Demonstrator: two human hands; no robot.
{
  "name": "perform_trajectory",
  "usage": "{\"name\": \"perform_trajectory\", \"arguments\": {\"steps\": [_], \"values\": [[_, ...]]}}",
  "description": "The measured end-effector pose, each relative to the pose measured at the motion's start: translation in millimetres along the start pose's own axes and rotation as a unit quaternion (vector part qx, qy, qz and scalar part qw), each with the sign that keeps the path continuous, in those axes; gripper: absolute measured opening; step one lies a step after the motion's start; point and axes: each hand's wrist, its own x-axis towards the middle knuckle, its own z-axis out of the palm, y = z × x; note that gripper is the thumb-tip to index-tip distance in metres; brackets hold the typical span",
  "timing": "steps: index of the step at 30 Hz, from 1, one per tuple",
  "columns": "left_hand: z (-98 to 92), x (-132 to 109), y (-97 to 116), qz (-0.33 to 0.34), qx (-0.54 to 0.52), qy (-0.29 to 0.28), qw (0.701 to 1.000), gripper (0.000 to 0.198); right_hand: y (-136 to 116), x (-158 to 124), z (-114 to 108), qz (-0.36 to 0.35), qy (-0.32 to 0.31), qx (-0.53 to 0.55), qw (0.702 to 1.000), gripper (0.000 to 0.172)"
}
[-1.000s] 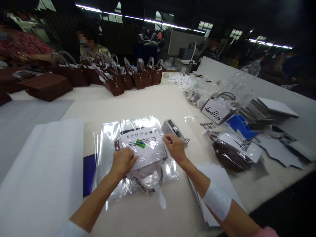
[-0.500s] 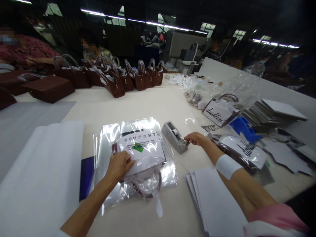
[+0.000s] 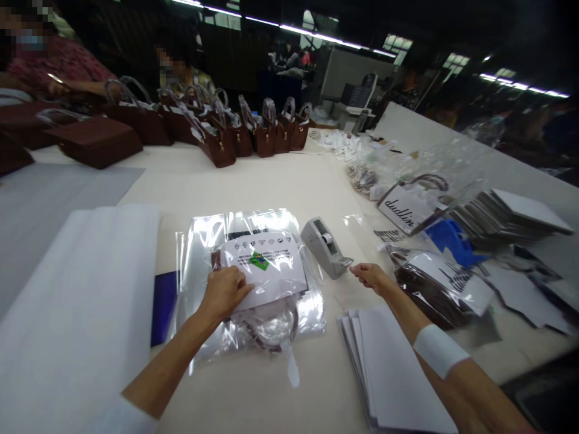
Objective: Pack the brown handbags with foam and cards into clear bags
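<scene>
A brown handbag in clear plastic (image 3: 271,328) lies flat with its handle towards me, and a printed white card (image 3: 278,271) with a green mark covers it. My left hand (image 3: 226,290), fingers curled and thumb on the card, holds the bag at its left side. A grey tape dispenser (image 3: 323,246) stands just right of the bag. My right hand (image 3: 368,276) is closed in a pinch close to the dispenser's front end, seemingly on a strip of clear tape; the strip itself is hardly visible.
Clear plastic sleeves (image 3: 199,241) lie under the bag. White cards (image 3: 398,374) are stacked front right. A blue tape dispenser (image 3: 452,241) and wrapped bags (image 3: 434,289) are at right. White sheets (image 3: 90,289) lie left; brown handbags (image 3: 265,138) line the back, with people beyond.
My right hand has drawn slightly away from the grey dispenser's front end, to the right and towards me. My left hand stays on the bag. The view has shifted a little.
</scene>
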Motion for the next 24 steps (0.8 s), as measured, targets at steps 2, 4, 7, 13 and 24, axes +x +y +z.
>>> {"name": "perform_trajectory", "arguments": {"steps": [2,4,7,13,24], "values": [[-0.8,-1,1,-0.006,-0.002,-0.001,1.0,0.027,5,-2,6,-0.014,0.012,-0.045,0.999,0.025],[-1.0,-2,0,-0.015,-0.009,0.0,1.0,0.025,7,-7,4,-0.026,0.023,-0.106,0.994,0.026],[-1.2,-4,0,-0.028,-0.026,0.004,0.999,0.025,-4,-18,-7,-0.065,0.037,-0.189,0.979,0.025],[-2.6,-7,0,-0.034,-0.055,0.003,0.998,0.025,-114,-63,19,-0.264,-0.113,-0.302,0.909,0.021],[1.3,-10,-5,-0.033,-0.065,0.01,0.997,0.02,-211,-110,173,-0.417,-0.259,-0.52,0.699,0.006]]}}
